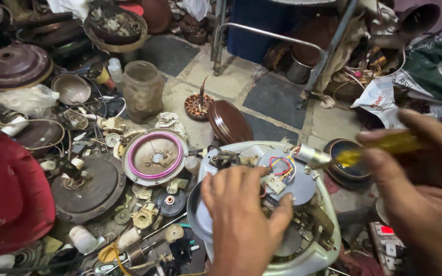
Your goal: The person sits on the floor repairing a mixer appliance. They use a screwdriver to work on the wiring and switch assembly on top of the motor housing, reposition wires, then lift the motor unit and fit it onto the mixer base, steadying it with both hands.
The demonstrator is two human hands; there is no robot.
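My left hand [241, 214] rests palm-down on a white round fan housing [328, 240] that lies open in front of me, with a grey inner plate [295, 189], coloured wires [281, 166] and a small silver capacitor [310, 155] showing. My right hand [420, 189] hovers at the right, blurred, gripping a yellow-handled tool [384, 145] whose tip points toward the housing's upper right rim.
Fan parts litter the floor: a round motor cover with a pink ring [154, 156], a dark disc [85, 186], a brown dome cover [229, 121], a wound stator [199, 106], a dusty glass jar [142, 89], a red fan body [6, 189], metal stand legs [318, 66], crumpled newspaper [384, 99].
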